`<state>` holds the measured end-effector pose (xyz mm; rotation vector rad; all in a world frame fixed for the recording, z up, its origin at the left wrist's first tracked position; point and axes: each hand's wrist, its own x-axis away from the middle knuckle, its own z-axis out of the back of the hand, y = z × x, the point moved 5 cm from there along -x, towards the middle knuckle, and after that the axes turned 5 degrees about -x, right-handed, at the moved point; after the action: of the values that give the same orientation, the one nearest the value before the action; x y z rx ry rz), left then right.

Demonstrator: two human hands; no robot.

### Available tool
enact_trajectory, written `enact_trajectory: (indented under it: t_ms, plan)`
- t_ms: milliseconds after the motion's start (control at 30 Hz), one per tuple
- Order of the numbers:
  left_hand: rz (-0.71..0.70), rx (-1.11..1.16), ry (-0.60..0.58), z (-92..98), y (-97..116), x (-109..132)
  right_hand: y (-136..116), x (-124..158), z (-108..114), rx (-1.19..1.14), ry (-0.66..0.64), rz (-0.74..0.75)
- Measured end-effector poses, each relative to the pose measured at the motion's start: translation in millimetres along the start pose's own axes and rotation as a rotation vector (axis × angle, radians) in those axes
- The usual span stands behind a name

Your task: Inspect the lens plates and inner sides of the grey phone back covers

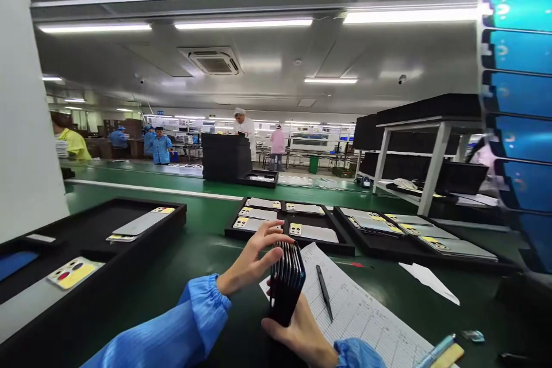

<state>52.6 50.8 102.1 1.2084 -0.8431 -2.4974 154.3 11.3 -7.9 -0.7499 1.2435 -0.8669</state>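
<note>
My right hand (299,333) is wrapped round the lower part of a stack of dark phone panels (287,282), held upright above the table. Their shiny edges fan out slightly at the top. My left hand (254,256) reaches over from the left, fingers stretched and apart, with thumb and fingertips at the stack's top edge. Under and beside the stack lies a printed sheet with handwriting (357,299), and a black pen-like tool or tweezers (324,293) rests on it. Whether the panels are whole phones or only back covers, I cannot tell.
Black trays with pale phone back panels stand at left (142,247), centre (345,244) and right (366,244). A white paper scrap (429,283) and a blue pen (437,351) lie at right. Behind stands a black tray stack (226,155); several people work farther back.
</note>
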Motion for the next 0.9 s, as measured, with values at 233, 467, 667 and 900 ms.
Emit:
enact_trajectory:
  t_ms: [233, 467, 667, 900]
  plan:
    - [-0.097, -0.036, 0.053, 0.0, 9, -3, -3, -1, -3, -0.051, -0.031, -0.042]
    - [-0.176, -0.045, 0.003, -3.1, 13, -1, -12, -2, -6, -0.084, -0.082, -0.026]
    - [-0.166, -0.052, 0.017, 0.4, 15, -2, -13, -1, -3, -0.108, -0.034, -0.050]
    - [-0.139, -0.059, 0.030, 0.8, 6, -1, -13, -4, -5, -0.176, -0.033, -0.032]
